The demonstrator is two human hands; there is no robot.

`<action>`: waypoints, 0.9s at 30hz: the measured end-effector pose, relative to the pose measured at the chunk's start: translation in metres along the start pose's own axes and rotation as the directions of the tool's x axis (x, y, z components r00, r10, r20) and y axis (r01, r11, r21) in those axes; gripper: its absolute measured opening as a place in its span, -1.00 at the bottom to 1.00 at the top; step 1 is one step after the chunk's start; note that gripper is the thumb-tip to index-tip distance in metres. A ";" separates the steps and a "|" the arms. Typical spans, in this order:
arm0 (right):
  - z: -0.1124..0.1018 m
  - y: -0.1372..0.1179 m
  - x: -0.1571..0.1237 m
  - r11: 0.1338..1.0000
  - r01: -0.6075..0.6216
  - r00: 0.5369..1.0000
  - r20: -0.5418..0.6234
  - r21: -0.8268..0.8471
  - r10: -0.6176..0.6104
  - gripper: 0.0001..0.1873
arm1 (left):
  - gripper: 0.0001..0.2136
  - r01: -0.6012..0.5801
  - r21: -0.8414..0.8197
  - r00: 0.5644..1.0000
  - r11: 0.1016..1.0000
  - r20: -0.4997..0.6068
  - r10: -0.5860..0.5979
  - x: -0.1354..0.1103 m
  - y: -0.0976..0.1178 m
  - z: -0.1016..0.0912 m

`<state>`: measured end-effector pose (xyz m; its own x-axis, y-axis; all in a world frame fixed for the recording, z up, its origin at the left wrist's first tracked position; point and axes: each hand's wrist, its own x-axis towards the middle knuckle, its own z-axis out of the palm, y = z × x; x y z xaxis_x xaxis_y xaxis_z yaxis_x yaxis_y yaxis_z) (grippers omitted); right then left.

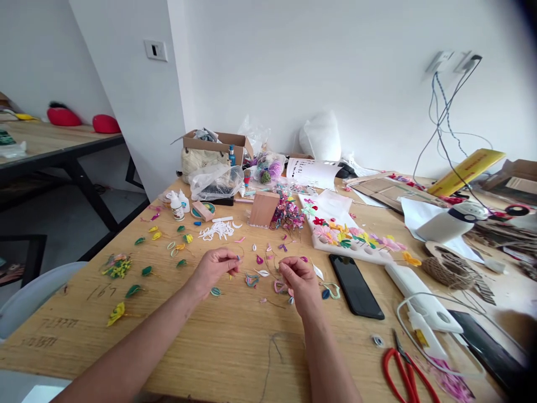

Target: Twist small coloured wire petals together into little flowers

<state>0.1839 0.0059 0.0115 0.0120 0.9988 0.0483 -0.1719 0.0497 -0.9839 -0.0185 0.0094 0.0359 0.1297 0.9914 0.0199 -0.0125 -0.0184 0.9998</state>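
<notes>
My left hand hovers over the middle of the table, thumb and forefinger pinched together. A tiny bluish bit shows at its fingertips, too small to name. To the right, my right hand also has its fingers pinched; a thin strand shows beside them, and I cannot tell whether it is held. Between the hands lie small felt-like petal pieces, among them a magenta one, a white one and a bluish-pink loop. A teal oval piece is below my left hand.
Yellow and green wired pieces spread on the left. A black phone, red-handled scissors, a white power strip and twine lie at right. Behind stand glue bottles, a wooden block and a foam board with colourful flowers.
</notes>
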 end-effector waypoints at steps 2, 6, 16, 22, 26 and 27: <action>0.006 0.001 -0.002 0.996 0.052 0.998 0.051 -0.074 -0.049 -0.80 | -0.91 -0.020 0.030 1.000 0.999 0.014 0.020 0.000 -0.007 0.003; 0.027 0.000 -0.011 0.870 0.277 0.956 0.209 -0.408 -0.207 -0.71 | -0.94 -0.089 0.092 0.996 0.992 0.032 0.086 -0.002 -0.016 0.005; 0.050 -0.015 -0.025 0.463 0.425 0.905 0.345 -0.778 -0.249 -0.86 | -0.90 -0.387 0.427 0.922 0.817 0.181 0.342 -0.014 -0.026 0.010; 0.060 -0.024 -0.026 0.465 0.200 0.978 0.151 -0.862 -0.141 -0.81 | -0.85 -0.513 0.417 0.855 0.750 0.179 0.486 -0.017 -0.030 0.011; 0.054 -0.031 -0.014 0.544 0.162 0.984 0.172 -0.823 -0.033 -0.74 | -0.86 -0.440 0.335 0.898 0.833 0.139 0.418 -0.018 -0.025 0.007; 0.050 -0.032 -0.009 0.557 0.158 0.984 0.174 -0.816 -0.024 -0.72 | -0.87 -0.384 0.296 0.923 0.875 0.101 0.371 -0.017 -0.024 0.006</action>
<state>0.1403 -0.0042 0.0516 -0.1558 0.9826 0.1009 0.7096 0.1824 -0.6806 -0.0142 -0.0080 0.0114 0.2157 0.8952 0.3900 0.2326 -0.4351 0.8698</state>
